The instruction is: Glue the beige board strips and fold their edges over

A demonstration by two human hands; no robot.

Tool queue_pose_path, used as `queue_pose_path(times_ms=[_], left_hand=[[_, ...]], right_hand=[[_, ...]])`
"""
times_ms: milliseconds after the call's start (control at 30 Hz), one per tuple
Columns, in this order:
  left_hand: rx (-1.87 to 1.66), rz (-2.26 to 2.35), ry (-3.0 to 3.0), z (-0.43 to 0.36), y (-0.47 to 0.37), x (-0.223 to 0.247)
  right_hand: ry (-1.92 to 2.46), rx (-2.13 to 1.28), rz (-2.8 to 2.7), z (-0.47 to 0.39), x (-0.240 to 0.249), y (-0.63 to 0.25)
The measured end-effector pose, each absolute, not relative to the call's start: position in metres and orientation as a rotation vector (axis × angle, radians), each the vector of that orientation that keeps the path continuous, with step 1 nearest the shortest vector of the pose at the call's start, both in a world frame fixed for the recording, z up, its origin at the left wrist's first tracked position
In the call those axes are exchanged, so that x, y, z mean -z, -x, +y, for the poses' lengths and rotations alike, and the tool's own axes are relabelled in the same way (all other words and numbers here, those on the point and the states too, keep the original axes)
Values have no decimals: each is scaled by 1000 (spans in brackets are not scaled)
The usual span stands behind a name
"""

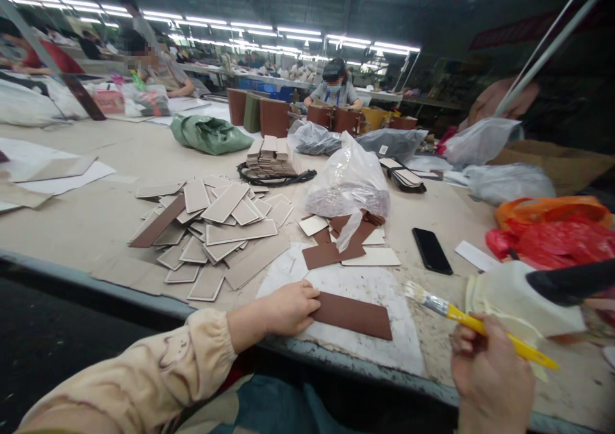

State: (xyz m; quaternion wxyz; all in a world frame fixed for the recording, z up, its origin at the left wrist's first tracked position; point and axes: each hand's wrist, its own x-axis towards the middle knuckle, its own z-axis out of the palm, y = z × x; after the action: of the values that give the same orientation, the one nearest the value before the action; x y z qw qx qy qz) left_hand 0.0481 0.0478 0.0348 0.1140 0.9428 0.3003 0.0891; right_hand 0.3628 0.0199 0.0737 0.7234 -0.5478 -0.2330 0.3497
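My right hand (490, 370) is closed around the yellow handle of a paintbrush (464, 318). Its pale bristles point left, above the table and apart from the brown piece. My left hand (288, 309) grips the left end of a flat brown rectangular piece (355, 315), fingers curled over it. That piece lies on a stained white sheet (408, 341) near the table's front edge. Just behind it, more brown and cream pieces (331, 254) spill from a clear plastic bag (348, 171). To the left is a loose heap of beige pieces with pale borders (240, 232).
A black phone (432, 250) lies right of the sheet. Beside my right hand stands a whitish plastic container (516, 293) with a dark object across it. Red and orange bags (552, 229) sit behind. Farther back are a stack of beige pieces (271, 157), a green bag (209, 134) and a seated co-worker (334, 91).
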Motion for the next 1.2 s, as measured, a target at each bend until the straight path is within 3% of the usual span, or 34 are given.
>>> queue_pose_path(times_ms=[267,500,800,1033,1200], left_hand=[[-223,778,-2982,47,-50,-22],[-406,1141,-2458,66,-45,-50],[-411,1315,-2356,62,-49,-29],[-492,712,-2659,24,-26,-31],[-518,839,-2655,24,-29,-19]], right_hand=[[956,-1039,-294,28,-66,-356],[874,-1048,-263,26,-67,-365],[1096,-1108,-541,21,-55,-318],[1365,-1033,-916,12,-46,-293],[1478,-970,-1021,10,-57,-272]])
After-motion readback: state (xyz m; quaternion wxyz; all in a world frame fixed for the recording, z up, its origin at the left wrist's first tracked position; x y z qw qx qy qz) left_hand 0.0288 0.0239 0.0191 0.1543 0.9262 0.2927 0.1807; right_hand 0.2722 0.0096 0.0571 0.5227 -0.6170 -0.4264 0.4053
